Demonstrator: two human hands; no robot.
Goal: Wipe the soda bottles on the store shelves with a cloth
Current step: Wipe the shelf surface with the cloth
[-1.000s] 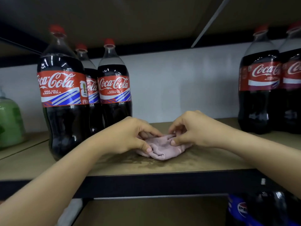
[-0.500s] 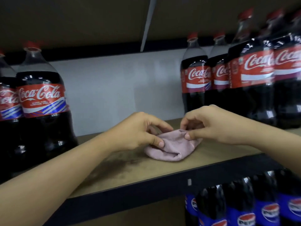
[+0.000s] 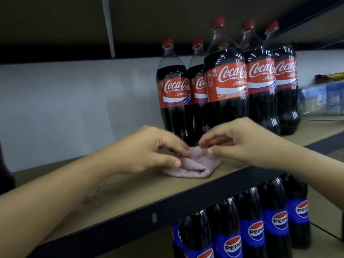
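A folded pink cloth lies on the wooden shelf board near its front edge. My left hand rests on the cloth's left side, thumb and fingertips pinching its top fold. My right hand pinches the cloth's upper right edge with curled fingers. Right behind the hands stand several Coca-Cola bottles with red labels and red caps, the nearest one just beyond my fingertips.
Several Pepsi bottles stand on the shelf below, under the black front rail. Blue packaged goods sit at far right. A white back wall and a dark upper shelf close the space.
My view has swung to the right: the left bottle group has left the frame and the right group now stands centre. Both hands stay on the cloth, fingers shifted along its top fold.
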